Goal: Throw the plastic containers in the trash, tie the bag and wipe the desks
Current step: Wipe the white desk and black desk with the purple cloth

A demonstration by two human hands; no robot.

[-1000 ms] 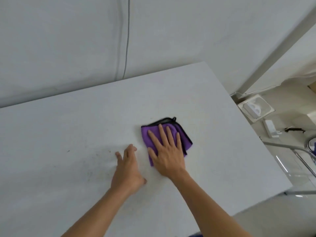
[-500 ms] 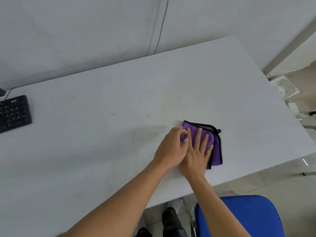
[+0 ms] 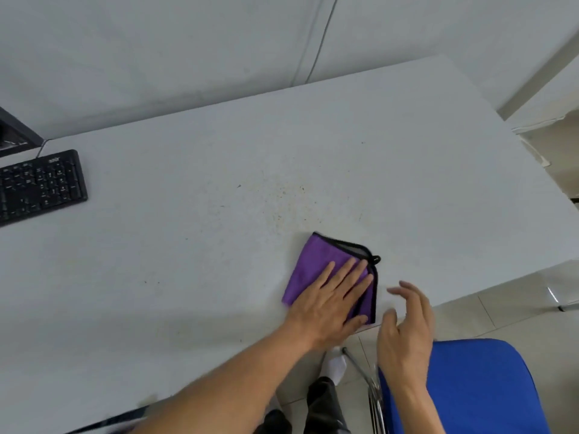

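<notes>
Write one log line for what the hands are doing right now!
step: wiping desk | left hand: flat on purple cloth | right hand: off cloth, holding nothing | dirt specks: beyond cloth

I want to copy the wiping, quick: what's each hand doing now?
Left hand: open, flat on the folded purple cloth with black edging.
Right hand: open, fingers loosely curled, holding nothing.

Matt speckled desk (image 3: 219,245), soft purple cloth (image 3: 308,270), glossy plastic keyboard (image 3: 40,186).

left hand (image 3: 329,303) flat on purple cloth (image 3: 305,270) | right hand (image 3: 407,330) beside it, fingers loosely curled | desk (image 3: 188,245) speckled
</notes>
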